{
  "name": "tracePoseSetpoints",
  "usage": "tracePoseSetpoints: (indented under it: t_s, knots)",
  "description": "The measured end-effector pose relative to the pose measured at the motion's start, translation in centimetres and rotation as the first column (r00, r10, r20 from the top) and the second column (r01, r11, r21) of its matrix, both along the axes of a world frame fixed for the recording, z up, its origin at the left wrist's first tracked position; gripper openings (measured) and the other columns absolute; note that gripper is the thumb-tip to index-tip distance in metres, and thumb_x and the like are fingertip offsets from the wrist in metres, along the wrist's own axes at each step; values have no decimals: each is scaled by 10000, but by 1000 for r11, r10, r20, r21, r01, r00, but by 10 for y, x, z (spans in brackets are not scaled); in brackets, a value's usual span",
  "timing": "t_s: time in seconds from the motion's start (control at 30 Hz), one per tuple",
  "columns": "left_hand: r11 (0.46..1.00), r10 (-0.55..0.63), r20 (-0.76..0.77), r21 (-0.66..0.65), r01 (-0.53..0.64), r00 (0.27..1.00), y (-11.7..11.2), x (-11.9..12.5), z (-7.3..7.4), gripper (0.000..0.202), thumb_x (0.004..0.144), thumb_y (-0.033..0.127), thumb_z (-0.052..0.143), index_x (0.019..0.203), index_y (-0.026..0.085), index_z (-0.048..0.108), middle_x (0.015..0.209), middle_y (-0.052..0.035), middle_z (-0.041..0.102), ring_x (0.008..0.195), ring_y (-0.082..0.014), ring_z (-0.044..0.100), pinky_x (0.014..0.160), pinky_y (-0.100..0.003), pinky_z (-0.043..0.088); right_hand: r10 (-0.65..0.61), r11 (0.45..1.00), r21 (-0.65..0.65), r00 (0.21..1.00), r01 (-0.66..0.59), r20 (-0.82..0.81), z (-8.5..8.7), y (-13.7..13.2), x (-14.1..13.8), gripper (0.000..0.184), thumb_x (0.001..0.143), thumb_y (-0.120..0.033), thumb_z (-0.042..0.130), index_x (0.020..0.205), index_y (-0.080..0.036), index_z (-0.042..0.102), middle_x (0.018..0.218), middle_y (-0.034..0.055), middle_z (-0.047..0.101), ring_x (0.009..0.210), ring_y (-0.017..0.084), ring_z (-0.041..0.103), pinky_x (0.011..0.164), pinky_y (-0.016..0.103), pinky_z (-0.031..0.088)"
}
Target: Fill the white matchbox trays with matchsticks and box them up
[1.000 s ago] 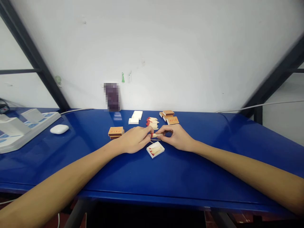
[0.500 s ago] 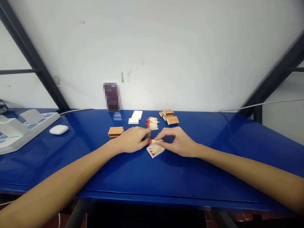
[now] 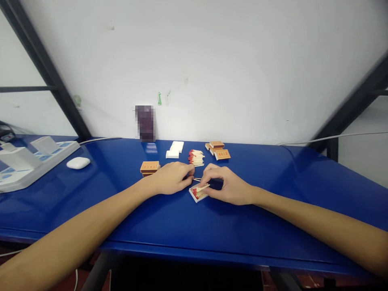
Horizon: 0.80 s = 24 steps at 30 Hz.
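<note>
A small white matchbox tray (image 3: pixel 198 200) lies on the blue table, with red-tipped matches (image 3: pixel 195 193) inside. My right hand (image 3: pixel 227 186) is closed above it, thumb and forefinger pinching matches low over the tray. Just left of the tray rests my left hand (image 3: pixel 172 178), its fingers curled together. A match or two (image 3: pixel 197 179) stick out from its fingertips towards the right; their other ends are hidden. Behind the hands is a loose pile of matches (image 3: pixel 196 157), heads to the left.
Orange matchbox sleeves (image 3: pixel 150 166) are stacked by my left wrist, and more sleeves (image 3: pixel 222 154) are heaped at the back right. White trays (image 3: pixel 172 154) stand at the back. Further left are a white case (image 3: pixel 78 163), a power strip (image 3: pixel 65 151) and a blurred-out upright panel (image 3: pixel 146 123).
My right hand has lowered its matches into the tray, which now shows more red heads. Matches now show at my left fingertips. The view has shifted slightly.
</note>
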<state>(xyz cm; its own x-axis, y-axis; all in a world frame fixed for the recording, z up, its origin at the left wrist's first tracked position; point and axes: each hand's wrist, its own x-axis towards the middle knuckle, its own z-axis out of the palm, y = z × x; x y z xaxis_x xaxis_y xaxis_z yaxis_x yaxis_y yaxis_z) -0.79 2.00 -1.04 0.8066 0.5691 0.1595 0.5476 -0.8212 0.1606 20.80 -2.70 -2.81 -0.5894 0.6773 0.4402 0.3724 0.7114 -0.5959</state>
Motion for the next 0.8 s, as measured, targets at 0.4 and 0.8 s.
tracePoseSetpoints:
  t_s: [0.4,0.8]
  knots:
    - [1000,-7,1,-10,7,1000,0,0,0,112,909,221,463,813,196,515,755,0,618,653,-149,569,578,-256,357,10,999,34,1000,-11,12,1,-1,0,100,786,-170,688,876,-205,716,828,46,695,779,176,597,718,330,523]
    - [1000,-11,-12,12,11,1000,1,-1,0,102,910,221,455,825,205,510,742,7,612,663,-157,570,570,-258,333,46,995,90,998,-43,-30,0,-2,0,115,793,-128,634,845,-206,701,807,43,706,770,176,613,714,329,525]
